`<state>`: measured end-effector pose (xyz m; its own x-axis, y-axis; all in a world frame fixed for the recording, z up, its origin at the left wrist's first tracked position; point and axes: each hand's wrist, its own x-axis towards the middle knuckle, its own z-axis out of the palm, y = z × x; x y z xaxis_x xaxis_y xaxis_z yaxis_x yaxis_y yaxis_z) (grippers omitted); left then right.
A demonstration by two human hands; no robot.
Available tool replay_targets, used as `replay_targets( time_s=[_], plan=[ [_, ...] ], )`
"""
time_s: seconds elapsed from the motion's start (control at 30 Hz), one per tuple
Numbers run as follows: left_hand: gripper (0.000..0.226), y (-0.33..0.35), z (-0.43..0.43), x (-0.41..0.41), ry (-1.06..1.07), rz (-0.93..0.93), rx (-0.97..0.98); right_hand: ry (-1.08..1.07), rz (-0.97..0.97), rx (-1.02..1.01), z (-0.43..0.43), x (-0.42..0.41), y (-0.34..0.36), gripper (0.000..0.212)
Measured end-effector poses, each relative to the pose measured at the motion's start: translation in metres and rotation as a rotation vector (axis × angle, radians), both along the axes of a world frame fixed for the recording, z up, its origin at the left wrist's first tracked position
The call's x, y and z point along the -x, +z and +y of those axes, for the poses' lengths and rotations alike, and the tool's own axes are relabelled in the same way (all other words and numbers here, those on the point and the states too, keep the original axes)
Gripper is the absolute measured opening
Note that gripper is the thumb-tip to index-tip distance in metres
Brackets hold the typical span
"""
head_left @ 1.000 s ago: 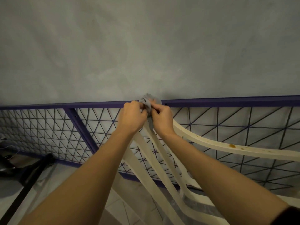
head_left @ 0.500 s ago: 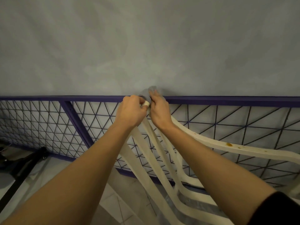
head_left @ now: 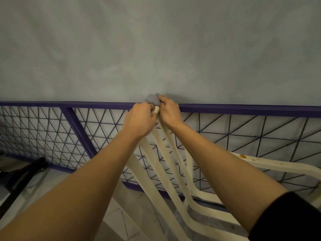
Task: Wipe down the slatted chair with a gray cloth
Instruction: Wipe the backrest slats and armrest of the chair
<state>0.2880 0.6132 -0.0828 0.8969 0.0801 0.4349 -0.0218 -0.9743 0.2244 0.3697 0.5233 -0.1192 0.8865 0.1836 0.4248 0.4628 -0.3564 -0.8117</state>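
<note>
**Both hands at the chair's top, cloth bunched between them**

The gray cloth (head_left: pixel 152 99) sits bunched on the far top end of the cream slatted chair (head_left: pixel 161 153), level with the top bar of the railing. The right hand (head_left: pixel 169 111) pinches the cloth with curled fingers and presses it onto the chair's top edge. The left hand (head_left: pixel 140 121) is curled round that same top just to the left, knuckles touching the cloth. The slats fan out from under both hands towards the near right.

On the right, the chair's armrest (head_left: pixel 271 165) carries a brown stain (head_left: pixel 242 156) and some smaller specks. Just behind the chair stands a purple railing (head_left: pixel 243 110) filled with black wire mesh (head_left: pixel 43 133); a plain gray wall (head_left: pixel 156 49) rises beyond it. A dark frame (head_left: pixel 22 173) lies on the tiled floor (head_left: pixel 118 218) at the near left. A black sleeve (head_left: pixel 291 218) covers the right upper arm.
</note>
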Motion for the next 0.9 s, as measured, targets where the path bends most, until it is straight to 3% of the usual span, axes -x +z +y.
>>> replay_targets(
  time_s=[0.23, 0.53, 0.63, 0.9],
  plan=[
    [0.026, 0.000, 0.000, -0.003, -0.043, 0.067, -0.040, 0.029, -0.059, -0.112, -0.007, 0.022, -0.028, 0.035],
    [0.027, 0.002, -0.004, 0.000, -0.006, 0.074, -0.065, -0.064, 0.047, -0.004, -0.013, -0.004, -0.022, 0.027],
    [0.035, 0.002, -0.003, 0.000, -0.010, 0.069, -0.050, -0.084, -0.015, 0.042, -0.018, 0.006, -0.038, 0.024],
    [0.036, 0.004, -0.006, 0.004, -0.017, 0.084, -0.064, -0.101, 0.075, 0.112, -0.046, 0.013, -0.075, 0.024]
  ],
)
